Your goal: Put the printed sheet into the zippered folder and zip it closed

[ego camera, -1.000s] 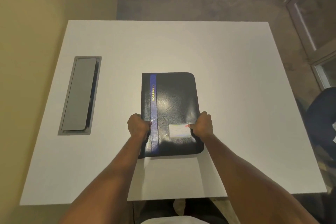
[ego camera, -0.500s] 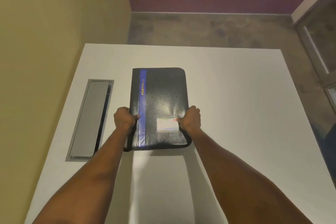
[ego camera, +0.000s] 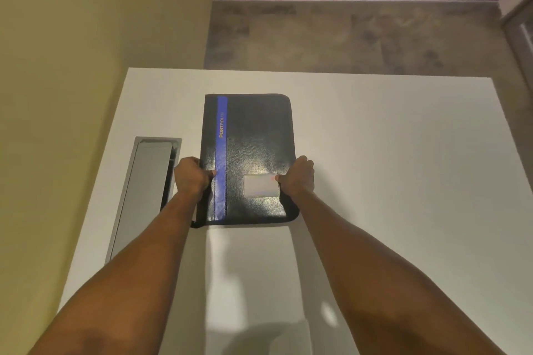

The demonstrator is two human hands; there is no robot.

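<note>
A black zippered folder (ego camera: 253,138) with a blue stripe, gold "PORTFOLIO" lettering and a small label window is closed, its cover facing me over the white table (ego camera: 389,167). My left hand (ego camera: 190,179) grips its left edge near the stripe. My right hand (ego camera: 298,177) grips its right edge beside the label window. A white printed sheet (ego camera: 248,268) lies flat on the table just below the folder, between my forearms.
A grey metal cable hatch (ego camera: 144,196) is set into the table to the left of the folder. A yellow wall stands on the left, a purple wall at the back, and grey floor lies beyond the table's far edge.
Both hands keep their hold on the folder's sides, and it now appears further from me. The view has tilted up and shows more of the far wall.
</note>
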